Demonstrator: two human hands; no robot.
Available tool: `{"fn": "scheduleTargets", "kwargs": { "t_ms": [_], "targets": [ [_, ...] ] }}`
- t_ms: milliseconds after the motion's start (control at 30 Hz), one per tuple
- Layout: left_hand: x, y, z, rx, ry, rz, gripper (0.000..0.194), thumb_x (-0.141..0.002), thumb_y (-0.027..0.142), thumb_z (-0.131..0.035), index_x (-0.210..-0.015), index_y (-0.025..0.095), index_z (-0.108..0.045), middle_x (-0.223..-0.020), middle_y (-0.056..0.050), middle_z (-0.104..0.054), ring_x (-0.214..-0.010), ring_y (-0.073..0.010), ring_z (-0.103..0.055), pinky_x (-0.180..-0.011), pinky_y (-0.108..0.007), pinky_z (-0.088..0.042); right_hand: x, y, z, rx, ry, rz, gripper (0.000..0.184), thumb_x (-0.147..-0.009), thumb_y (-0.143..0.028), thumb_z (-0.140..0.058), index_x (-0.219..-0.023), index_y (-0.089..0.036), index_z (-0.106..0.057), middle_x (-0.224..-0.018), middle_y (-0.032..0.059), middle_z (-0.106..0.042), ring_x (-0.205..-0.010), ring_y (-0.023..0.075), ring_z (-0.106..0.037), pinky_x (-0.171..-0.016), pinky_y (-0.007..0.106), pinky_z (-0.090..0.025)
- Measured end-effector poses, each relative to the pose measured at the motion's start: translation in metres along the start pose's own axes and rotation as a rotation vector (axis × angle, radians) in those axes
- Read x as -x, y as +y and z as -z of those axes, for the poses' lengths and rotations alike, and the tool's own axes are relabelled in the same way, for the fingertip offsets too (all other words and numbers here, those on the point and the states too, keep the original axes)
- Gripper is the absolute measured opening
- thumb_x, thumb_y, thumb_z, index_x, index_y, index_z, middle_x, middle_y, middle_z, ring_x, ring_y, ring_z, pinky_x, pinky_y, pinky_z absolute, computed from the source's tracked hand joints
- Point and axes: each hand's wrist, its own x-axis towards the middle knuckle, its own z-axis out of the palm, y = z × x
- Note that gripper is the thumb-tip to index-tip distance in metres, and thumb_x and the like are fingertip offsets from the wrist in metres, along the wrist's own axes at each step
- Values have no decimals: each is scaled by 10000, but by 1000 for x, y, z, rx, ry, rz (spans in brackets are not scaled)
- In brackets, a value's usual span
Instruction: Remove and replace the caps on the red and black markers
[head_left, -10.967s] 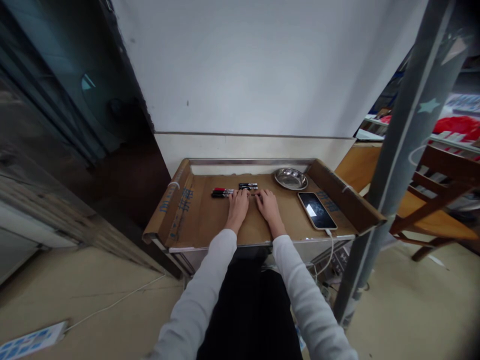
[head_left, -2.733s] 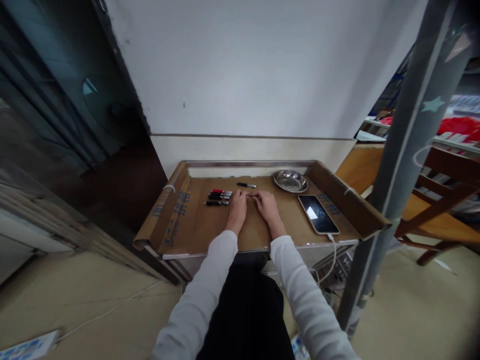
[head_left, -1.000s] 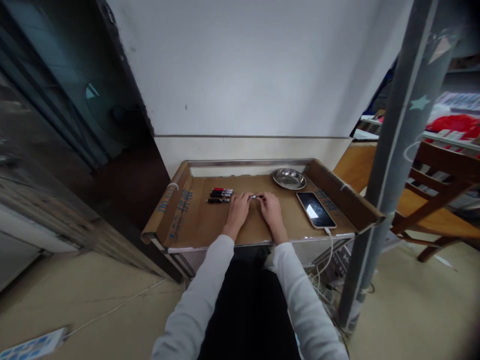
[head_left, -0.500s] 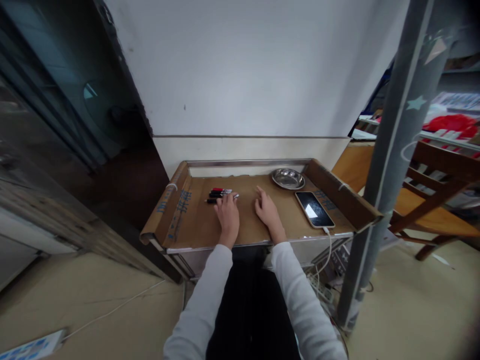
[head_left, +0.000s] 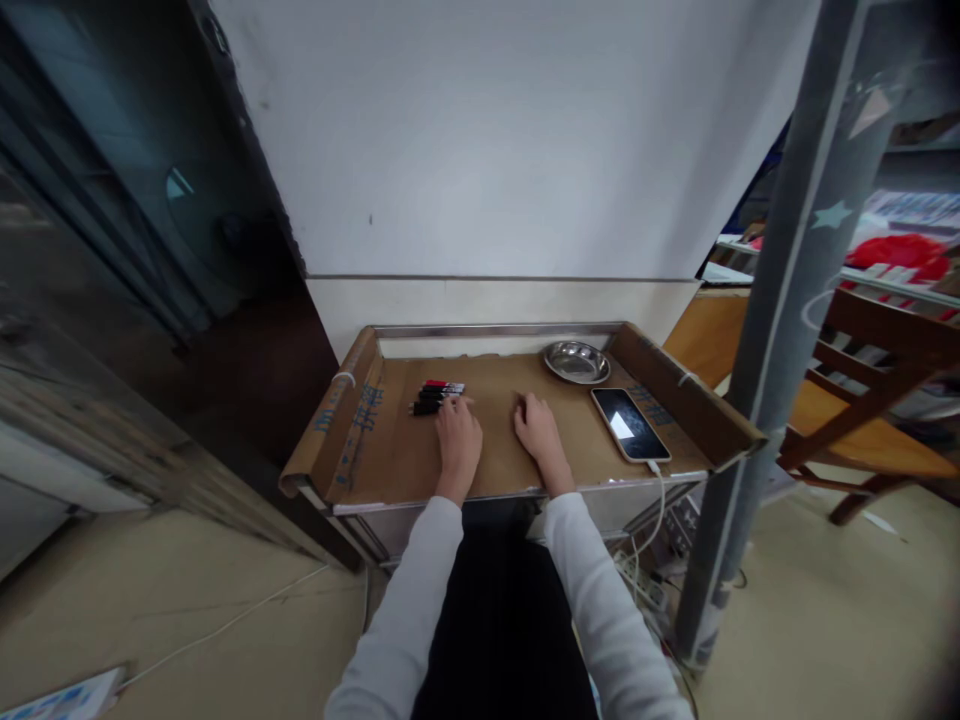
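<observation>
Several pens lie side by side on the brown cardboard surface [head_left: 405, 455]; a red pen [head_left: 442, 385] is at the back, and a black pen [head_left: 425, 408] is nearest to me. My left hand [head_left: 459, 440] is over the right ends of the pens, palm down. Its fingers are apart, and the fingertips touch or hover just above the black pen; the exact contact is hard to see. To the right, my right hand [head_left: 538, 430] lies on the cardboard, loosely bent and holding nothing.
A round metal dish [head_left: 577, 363] stands at the back right. In front of it lies a phone [head_left: 630, 425] with a white charging cable [head_left: 660, 510] running over the front edge. Cardboard flaps rise at both sides. A grey post [head_left: 772, 330] and wooden chair [head_left: 870, 400] are at the right.
The black pen has come down to lie flat near the others, and my left fingers have loosened and drawn slightly back. My right index finger has bent in.
</observation>
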Motion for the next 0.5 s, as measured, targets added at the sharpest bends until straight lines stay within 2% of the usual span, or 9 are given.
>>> {"fn": "scheduleTargets", "kwargs": {
  "t_ms": [100, 200, 300, 367, 433, 500],
  "targets": [
    [2, -2, -1, 112, -132, -227, 194, -835, 103, -396, -922, 188, -547, -948, -64, -546, -939, -189, -520, -858, -322, -394, 0, 0, 0, 9, -10, 30, 266, -846, -144, -364, -1008, -112, -573, -959, 139, -626, -919, 222, -530, -835, 337, -392],
    [4, -1, -1, 127, -196, -329, 186, -850, 129, -390, -892, 204, -555, -900, -42, -555, -914, -178, -522, -858, -320, -389, -1, 1, 0, -12, -20, 69, 256, -838, -119, -367, -954, -132, -595, -941, 119, -633, -919, 213, -528, -840, 329, -383],
    [6, 1, 4, 72, -151, -243, 202, -845, 126, -387, -913, 203, -560, -921, -52, -558, -916, -192, -522, -840, -338, -391, -1, 2, 1, -46, -12, 69, 249, -838, -127, -374, -947, -141, -597, -943, 109, -634, -917, 208, -527, -833, 325, -383],
    [7, -2, 13, -9, -43, -107, 226, -832, 128, -402, -991, 192, -549, -1011, -83, -547, -960, -222, -509, -838, -369, -387, -1, 3, 0, -67, -3, 64, 247, -838, -133, -376, -948, -146, -597, -945, 104, -633, -917, 207, -526, -827, 322, -385],
    [9, -11, 23, -101, 81, 30, 302, -822, 140, -422, -1113, 168, -499, -1135, -127, -503, -1036, -260, -475, -856, -406, -375, -2, 4, 0, -77, 2, 64, 249, -836, -131, -376, -945, -151, -598, -939, 99, -632, -913, 206, -526, -826, 323, -386],
    [12, -24, 34, -162, 102, 114, 339, -820, 160, -437, -1157, 152, -470, -1149, -143, -501, -1060, -280, -460, -854, -425, -376, -2, 5, -1, -74, -2, 67, 249, -835, -130, -374, -933, -154, -601, -927, 98, -632, -905, 208, -527, -828, 329, -387]
  ]
}}
